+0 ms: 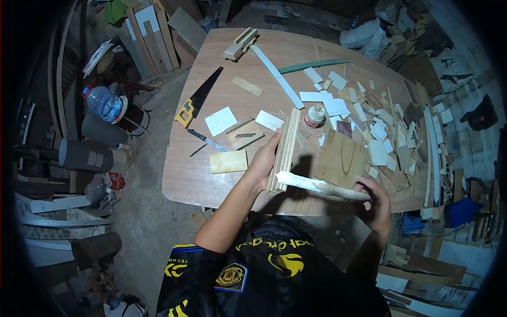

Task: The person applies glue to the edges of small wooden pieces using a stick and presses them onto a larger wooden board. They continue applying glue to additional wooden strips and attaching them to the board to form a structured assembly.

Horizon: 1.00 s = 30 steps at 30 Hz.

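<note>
My left hand (263, 161) is closed around a long, layered strip of wood (287, 148), held tilted above the near part of the table. A narrow wooden piece with a white, patchy edge (322, 187) meets the strip's lower end and runs off to the right. My right hand (374, 201) has its fingers curled round the far end of that narrow piece. Behind the strip stands a glass jar with a red label (315, 116). Close to my left hand lies a small pale wood block (228, 162). A square brown board (342, 157) sits beyond the narrow piece.
On the table (182, 177) lie a yellow-handled handsaw (198, 100), a utility knife (207, 139), a long white strip (277, 76), a green strip (313, 65) and a wooden plane-like block (241, 44). Scattered offcuts (377, 150) cover the right side. A water bottle (103, 103) stands left.
</note>
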{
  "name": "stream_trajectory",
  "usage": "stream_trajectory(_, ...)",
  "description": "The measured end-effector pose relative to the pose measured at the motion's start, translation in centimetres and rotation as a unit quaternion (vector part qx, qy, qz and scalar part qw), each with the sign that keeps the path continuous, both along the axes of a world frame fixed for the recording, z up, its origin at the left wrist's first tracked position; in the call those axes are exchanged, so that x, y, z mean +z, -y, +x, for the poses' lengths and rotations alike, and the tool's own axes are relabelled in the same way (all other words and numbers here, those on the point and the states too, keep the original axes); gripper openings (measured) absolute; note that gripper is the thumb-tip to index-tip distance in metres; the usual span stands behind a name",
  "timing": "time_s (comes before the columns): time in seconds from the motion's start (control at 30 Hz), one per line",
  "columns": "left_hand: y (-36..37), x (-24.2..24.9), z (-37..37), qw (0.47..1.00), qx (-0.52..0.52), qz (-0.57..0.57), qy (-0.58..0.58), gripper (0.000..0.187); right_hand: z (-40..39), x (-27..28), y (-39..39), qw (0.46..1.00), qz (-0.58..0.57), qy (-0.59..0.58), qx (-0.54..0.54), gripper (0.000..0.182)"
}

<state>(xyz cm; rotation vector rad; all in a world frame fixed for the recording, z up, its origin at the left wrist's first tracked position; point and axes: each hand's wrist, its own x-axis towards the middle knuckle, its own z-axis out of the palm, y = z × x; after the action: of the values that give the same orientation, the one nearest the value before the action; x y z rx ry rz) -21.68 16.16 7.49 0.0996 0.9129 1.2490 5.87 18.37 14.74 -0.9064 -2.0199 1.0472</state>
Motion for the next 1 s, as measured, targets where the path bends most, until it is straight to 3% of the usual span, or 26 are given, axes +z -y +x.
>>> stream_trajectory(0.07,0.0,0.2,1.1,1.0,-0.003,0.004,0.006,0.046,1.0,1.2,-0.3,0.992,-0.009,0.124,0.008,0.037)
stream_trajectory(0.17,-0.3,0.3,2.6,0.999,0.018,-0.014,-0.023,0.044,2.5,1.1,-1.2,0.989,0.019,0.133,0.063,0.033)
stream_trajectory(0.47,1.5,0.5,4.2,0.997,0.063,-0.008,-0.038,0.046,3.5,-1.3,-3.0,0.994,0.009,0.065,0.089,0.031)
stream_trajectory(0.67,4.3,1.3,3.2,0.99,0.144,0.006,-0.011,0.047,1.1,-1.4,-4.2,0.981,-0.01,0.032,0.192,0.029)
stream_trajectory(1.0,11.3,3.7,1.1,0.946,0.307,-0.042,-0.091,0.047,-6.1,-1.7,-4.9,0.937,-0.004,-0.031,0.348,0.029)
